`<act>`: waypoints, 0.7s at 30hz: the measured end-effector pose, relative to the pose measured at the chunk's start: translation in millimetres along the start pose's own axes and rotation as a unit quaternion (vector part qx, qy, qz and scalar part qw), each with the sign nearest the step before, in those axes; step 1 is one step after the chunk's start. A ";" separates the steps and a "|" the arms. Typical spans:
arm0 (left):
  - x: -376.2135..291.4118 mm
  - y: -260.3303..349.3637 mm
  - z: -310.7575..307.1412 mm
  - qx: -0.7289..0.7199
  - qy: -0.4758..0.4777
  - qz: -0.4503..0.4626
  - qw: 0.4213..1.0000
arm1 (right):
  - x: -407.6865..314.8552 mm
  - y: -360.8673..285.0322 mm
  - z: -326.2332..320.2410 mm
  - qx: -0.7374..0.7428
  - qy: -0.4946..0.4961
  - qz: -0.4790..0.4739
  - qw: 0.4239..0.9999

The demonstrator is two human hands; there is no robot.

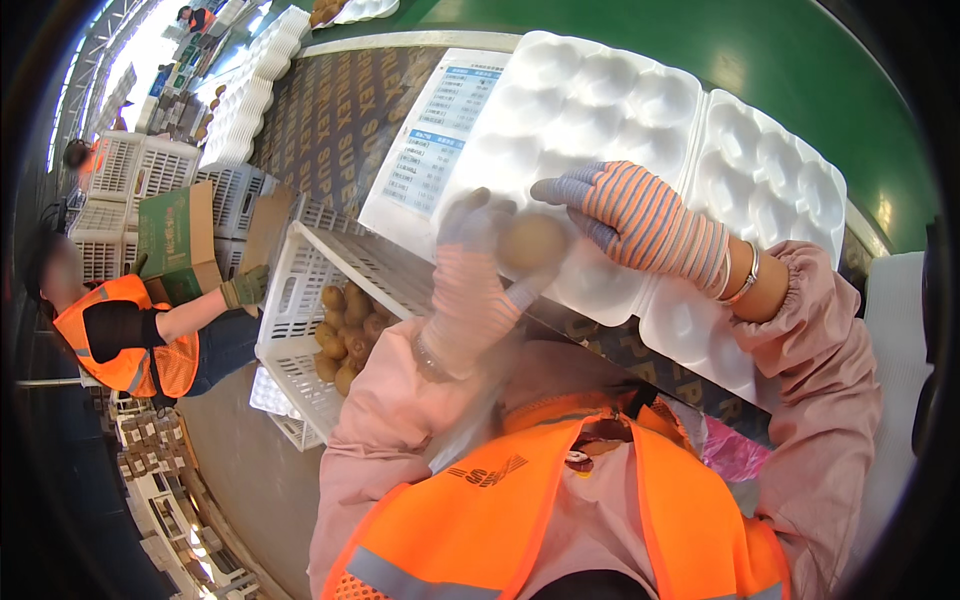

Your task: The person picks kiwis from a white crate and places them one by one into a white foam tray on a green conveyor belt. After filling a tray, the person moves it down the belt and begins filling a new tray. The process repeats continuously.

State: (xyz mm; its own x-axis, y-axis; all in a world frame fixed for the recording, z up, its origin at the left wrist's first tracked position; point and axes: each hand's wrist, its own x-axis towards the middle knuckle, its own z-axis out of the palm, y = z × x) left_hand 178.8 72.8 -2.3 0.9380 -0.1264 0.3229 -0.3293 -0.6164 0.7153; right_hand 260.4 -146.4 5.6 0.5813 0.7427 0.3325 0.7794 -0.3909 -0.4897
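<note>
A round brown kiwifruit [532,244], blurred by motion, sits between the thumb and fingers of my left hand [476,274]. My right hand [637,225], in a striped knit glove like the left one, is just to the right of the fruit. Its fingers are bent, with the thumb apart from the forefinger, and no object shows between them. Beneath both hands lies a white moulded fruit tray [570,97] with round hollows. A second white tray section [765,172] adjoins it on the right. No fruit shows in the visible hollows.
A white plastic crate [296,296] with several kiwifruits [349,330] stands tilted at my left. A printed sheet [439,127] lies beside the tray on the brown board [330,112]. A co-worker in an orange vest [120,330] handles a green carton [176,240]. Stacked trays [251,90] stand beyond.
</note>
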 end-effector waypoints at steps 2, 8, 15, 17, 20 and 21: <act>-3.0 3.0 -7.6 0.029 -0.015 0.030 0.999 | 0.4 3.4 1.8 0.004 0.005 -0.025 1.000; -6.3 3.7 -11.9 0.055 -0.010 0.121 0.991 | 1.2 -4.7 -6.2 -0.006 -0.037 -0.055 0.998; -28.3 -9.3 -9.6 0.085 0.080 0.096 0.988 | 3.9 -17.5 -12.3 0.022 -0.070 -0.019 0.997; -42.9 -23.0 -27.2 0.127 0.113 0.119 0.978 | 3.2 -17.4 -10.2 0.011 -0.075 0.004 0.997; -63.0 -73.0 -89.9 0.275 0.147 -0.015 0.950 | 1.5 -15.8 -8.7 0.013 -0.070 -0.004 0.997; -73.0 -93.2 -116.2 0.261 0.144 -0.130 0.946 | 1.3 -15.6 -8.6 0.010 -0.064 -0.010 0.998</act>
State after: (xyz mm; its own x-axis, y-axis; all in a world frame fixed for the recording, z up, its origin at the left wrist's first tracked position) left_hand 128.4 229.8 -20.4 0.8863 0.2523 0.3883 0.0766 -0.9068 0.4144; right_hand 251.0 -144.0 20.6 0.5302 0.8138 0.2378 0.7850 -0.3652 -0.5004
